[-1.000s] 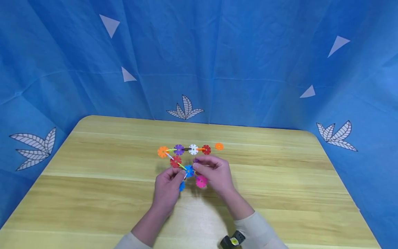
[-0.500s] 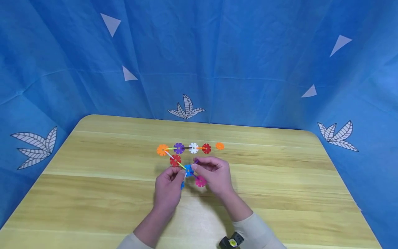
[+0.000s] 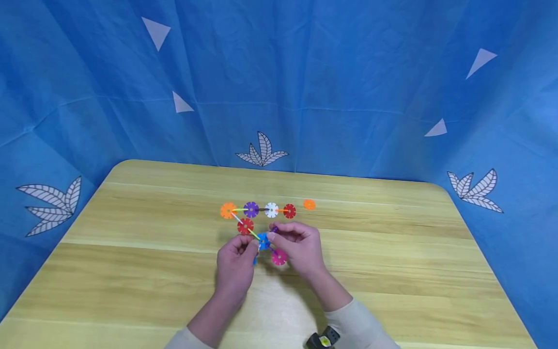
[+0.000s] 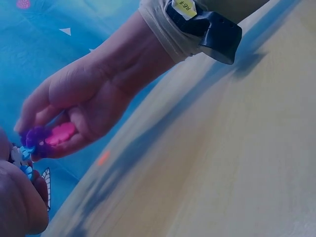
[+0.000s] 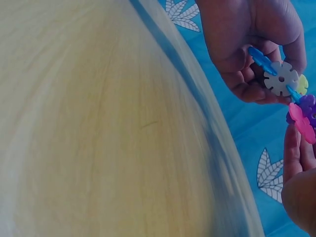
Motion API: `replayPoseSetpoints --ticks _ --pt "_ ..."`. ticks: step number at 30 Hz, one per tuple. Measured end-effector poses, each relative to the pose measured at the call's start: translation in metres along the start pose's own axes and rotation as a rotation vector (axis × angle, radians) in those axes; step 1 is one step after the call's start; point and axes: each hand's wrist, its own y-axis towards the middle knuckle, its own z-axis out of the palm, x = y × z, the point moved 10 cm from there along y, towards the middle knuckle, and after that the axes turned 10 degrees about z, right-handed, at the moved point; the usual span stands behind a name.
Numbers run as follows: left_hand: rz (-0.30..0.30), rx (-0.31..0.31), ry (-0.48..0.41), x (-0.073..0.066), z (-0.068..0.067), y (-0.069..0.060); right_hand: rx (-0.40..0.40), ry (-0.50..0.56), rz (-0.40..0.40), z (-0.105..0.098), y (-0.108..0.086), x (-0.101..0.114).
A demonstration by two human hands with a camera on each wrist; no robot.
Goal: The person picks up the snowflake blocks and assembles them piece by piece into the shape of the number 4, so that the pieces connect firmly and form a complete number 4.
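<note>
A chain of interlocking plastic snowflake discs is between the hands in the head view. My left hand [image 3: 236, 264] pinches its near part, where a white disc [image 5: 281, 79] shows in the right wrist view beside a blue disc [image 5: 261, 60]. My right hand [image 3: 302, 246] pinches a purple disc [image 4: 35, 139], which is joined near another blue disc [image 3: 263, 241]. Below the right fingers hangs a pink disc [image 3: 279, 257]. From the blue disc the chain runs through a red disc [image 3: 245, 226] to an orange disc [image 3: 228, 211]. The fingers hide some joints.
The chain continues right through a purple disc [image 3: 251, 209], a white disc [image 3: 271, 210] and a red disc [image 3: 289, 211]. A loose-looking orange disc [image 3: 309, 204] lies beyond its end. Blue cloth [image 3: 279, 87] hangs behind the wooden table [image 3: 414, 252].
The pink disc and the nearby blue disc have shifted slightly left as the hands work the chain. Both hands keep their pinch and have barely moved.
</note>
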Motion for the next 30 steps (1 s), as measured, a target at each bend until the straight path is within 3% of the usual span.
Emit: replayPoseSetpoints --ticks 8,13,30 --pt "-0.009 0.001 -0.052 0.0025 0.0019 -0.0018 -0.001 0.021 0.027 -0.0002 0.0004 -0.0063" --pt "0.020 0.007 -0.052 -0.0010 0.0033 -0.0004 0.013 0.036 0.049 0.0003 0.0010 -0.0078" --pt "0.052 -0.022 -0.090 -0.0029 0.0070 -0.0002 0.037 0.095 0.032 -0.0018 0.0013 -0.0069"
